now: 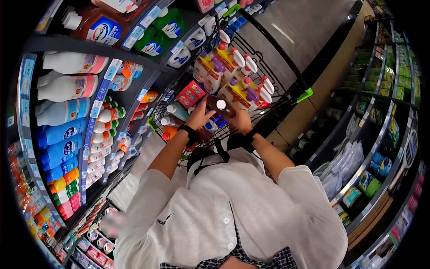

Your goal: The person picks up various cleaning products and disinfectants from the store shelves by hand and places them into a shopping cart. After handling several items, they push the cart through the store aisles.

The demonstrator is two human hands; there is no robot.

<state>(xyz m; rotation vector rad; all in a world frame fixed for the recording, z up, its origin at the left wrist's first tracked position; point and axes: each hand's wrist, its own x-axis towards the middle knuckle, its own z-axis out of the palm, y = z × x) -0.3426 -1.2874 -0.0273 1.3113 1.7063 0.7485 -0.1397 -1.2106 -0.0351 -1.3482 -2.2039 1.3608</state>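
Between my two hands is a dark brown bottle with a white cap [219, 106], held over the shopping cart [256, 45]. My left hand [200, 116] is closed around the bottle's left side, and my right hand [241, 121] grips its right side. Spray bottles with white and purple trigger heads [242, 76] stand in packs just beyond, in the cart. Left of them lies a red box [191, 94]. Several more bottles, one with an orange top [169, 132], sit in the cart beside my left wrist. My hands and the brown bottle partly hide the cart's near contents.
Shelves on the left carry white pump bottles [71, 86], blue bottles [62, 133] and green Walch bottles [154, 41]. The right shelves hold green packs [403, 67] and bagged goods [344, 168]. The cart's black handle bar [277, 47] has green ends. Grey floor [291, 22] runs beyond the cart.
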